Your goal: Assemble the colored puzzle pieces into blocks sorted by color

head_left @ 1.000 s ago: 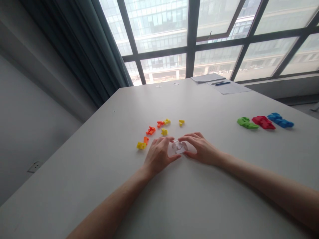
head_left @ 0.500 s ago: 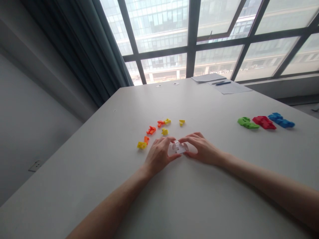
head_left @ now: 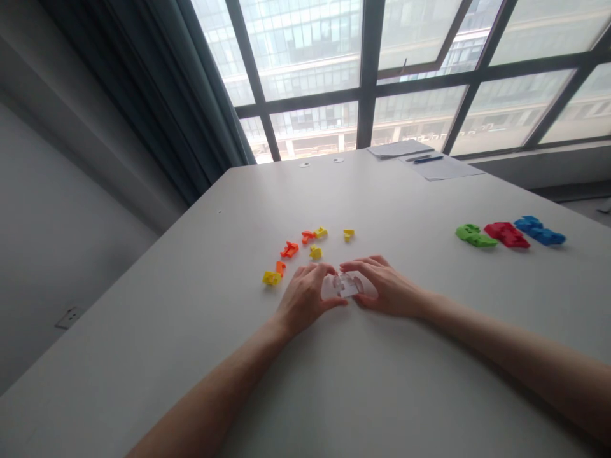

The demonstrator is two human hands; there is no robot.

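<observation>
1. While both forearms reach across the white table (head_left: 429, 394), the left hand (head_left: 305, 299) and the right hand (head_left: 389, 289) meet around a small clear puzzle assembly (head_left: 344, 284) that rests on the tabletop between them.
2. Left hand: fingers curled over the near-left side of the clear puzzle assembly, thumb tucked under its near edge. Right hand: forefinger arched over the top, thumb at the near-right side. Both hands appear closed on the same item; how firmly either one presses cannot be told.
3. Clear puzzle assembly: blocky and translucent, with notched faces; it sits low, touching or just above the table. Its inner joints are too small to read.
4. Loose yellow and orange pieces (head_left: 305, 251) lie in an arc just beyond the left hand, none of them touched. One yellow piece (head_left: 348, 235) lies apart, beyond the fingertips of both hands.
5. Three finished-looking shapes stand in a row well to the right: a green shape (head_left: 474, 235), a red shape (head_left: 506, 235) and a blue shape (head_left: 539, 231).
6. Papers and a pen (head_left: 424, 160) lie at the far edge, beneath the window (head_left: 334, 57).
7. Judged step: seating or adjusting a part within the clear puzzle assembly, with both hands steadying it.
8. Judged requirement of the next move: one hand must keep the assembly braced while the other shifts a part, with light, even pressure so that the interlocked parts do not slip apart.
</observation>
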